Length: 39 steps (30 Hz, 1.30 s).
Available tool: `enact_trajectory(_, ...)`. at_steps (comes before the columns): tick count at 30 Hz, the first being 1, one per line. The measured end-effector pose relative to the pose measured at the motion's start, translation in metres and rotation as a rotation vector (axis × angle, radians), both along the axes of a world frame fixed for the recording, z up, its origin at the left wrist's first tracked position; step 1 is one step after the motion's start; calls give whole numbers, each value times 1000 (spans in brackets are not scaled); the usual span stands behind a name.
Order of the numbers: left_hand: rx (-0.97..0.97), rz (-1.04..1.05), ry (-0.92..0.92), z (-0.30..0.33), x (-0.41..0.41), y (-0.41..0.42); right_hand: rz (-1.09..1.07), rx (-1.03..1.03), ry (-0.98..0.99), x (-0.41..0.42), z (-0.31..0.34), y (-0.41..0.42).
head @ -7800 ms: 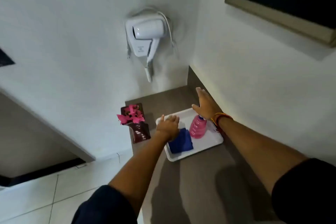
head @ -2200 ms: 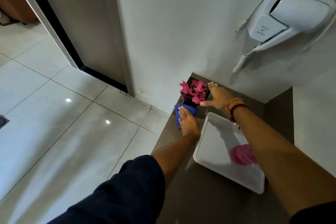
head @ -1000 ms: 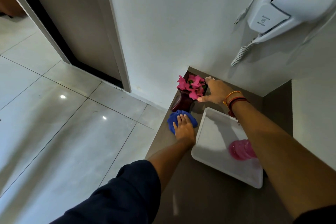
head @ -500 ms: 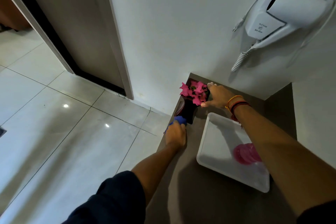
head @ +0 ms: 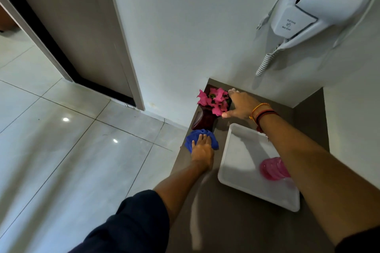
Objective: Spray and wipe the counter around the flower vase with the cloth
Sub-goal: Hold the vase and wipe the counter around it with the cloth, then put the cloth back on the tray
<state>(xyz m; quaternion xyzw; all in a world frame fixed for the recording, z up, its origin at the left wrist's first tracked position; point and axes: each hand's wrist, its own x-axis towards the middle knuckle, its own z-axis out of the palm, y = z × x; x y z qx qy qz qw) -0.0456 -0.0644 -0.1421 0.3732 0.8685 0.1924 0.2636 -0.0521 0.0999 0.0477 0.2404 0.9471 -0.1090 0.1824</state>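
head view puts you mid-wipe: your left hand [head: 202,151] presses flat, fingers spread, on the blue cloth [head: 200,141] at the vase [head: 203,120] foot, your right hand [head: 240,106] clasps the vase top, so next sweep the tabletop [head: 226,222] around its base.

A dark brown surface [head: 236,222] sits in a wall corner. On it rest a flower vase [head: 203,120], a blue cloth [head: 196,138] and a white tray [head: 242,154].

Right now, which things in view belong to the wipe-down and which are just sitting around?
In use:
blue cloth under the left hand
flower vase, steadied by the right hand
brown counter
pink spray bottle

Bystanders:
white tray
wall hair dryer
door
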Motion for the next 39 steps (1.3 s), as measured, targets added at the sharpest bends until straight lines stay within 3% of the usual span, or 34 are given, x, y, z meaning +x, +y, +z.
enact_trajectory(6, 27, -119, -222, 20, -42, -25, -2, -2, -67, -3, 2, -1)
enact_trajectory(11, 205, -157, -159, 22, -40, -52, 3, -6, -78, -2, 8, 2)
enact_trajectory(14, 301, -162, -80, 29, -37, -57, -182, -140, 65, 22, 10, -1)
enact_trajectory(17, 314, -166, -91, 48, -28, -50, -616, -183, 313, 63, -8, -13)
enact_trajectory(19, 344, -212, -78, 67, -16, -36, -883, -397, 352, 96, -46, -18)
enact_trajectory(21, 379, -285, -52, 84, 5, -17, -1135, -889, 341, 123, -66, -37)
enact_trajectory(23, 346, -414, 91, 89, 30, -2, -1247, -1223, 485, 138, -67, -51)
enact_trajectory(24, 307, -493, 215, 86, 42, 4, -1250, -1278, 615, 144, -69, -50)
enact_trajectory(26, 252, -618, 387, 75, 58, 9, -1270, -1226, 786, 156, -73, -47)
enact_trajectory(28, 196, -666, 458, 60, 64, 10, -1276, -1117, 792, 165, -87, -44)
enact_trajectory(32, -52, -759, 510, 34, 69, 7, -1266, -907, 630, 178, -165, -26)
enact_trajectory(37, -70, -849, 506, 30, 66, 0, -919, -407, 331, 174, -137, -43)
enact_trajectory(39, -1, -855, 522, 44, 61, 4, -866, -413, 356, 170, -121, -45)
